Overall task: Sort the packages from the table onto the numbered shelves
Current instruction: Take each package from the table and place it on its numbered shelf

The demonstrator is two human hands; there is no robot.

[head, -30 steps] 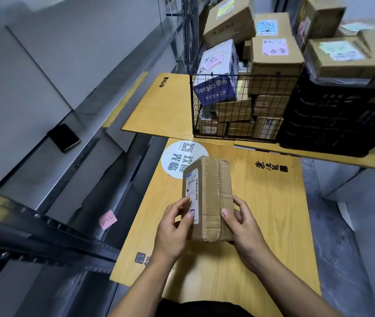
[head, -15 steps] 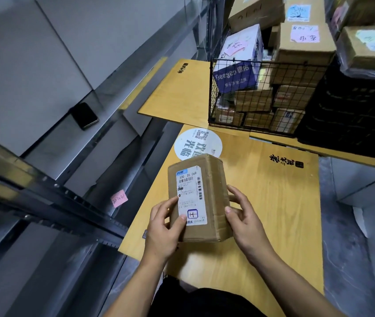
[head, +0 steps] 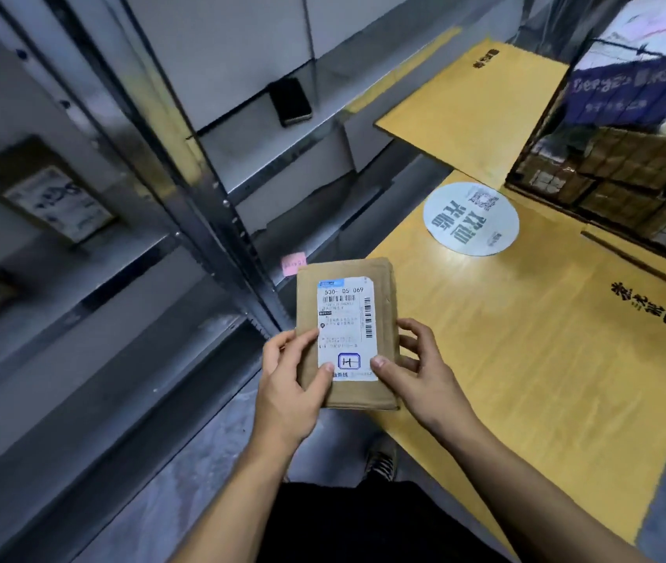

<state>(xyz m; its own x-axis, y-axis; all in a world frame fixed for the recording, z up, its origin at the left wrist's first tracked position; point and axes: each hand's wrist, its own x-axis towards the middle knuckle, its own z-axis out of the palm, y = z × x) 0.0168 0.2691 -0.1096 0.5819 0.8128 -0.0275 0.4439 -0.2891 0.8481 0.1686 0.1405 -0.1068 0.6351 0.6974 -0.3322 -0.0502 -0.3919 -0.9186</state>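
Left hand [head: 288, 384] & right hand [head: 420, 373] grip one package [head: 347, 331], fingers curled round its edges, label up, not yet shelved; wire basket [head: 623, 164] far right looks full, so most sorting's left.

Dim, motion-blurred edges, wide-angle distortion.

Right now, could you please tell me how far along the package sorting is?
Done: one labelled brown parcel lies on the grey metal shelf. In hand: the left hand and right hand grip a brown cardboard package, white label up, at the yellow wooden table edge. Left: the black wire basket holds many more boxes.
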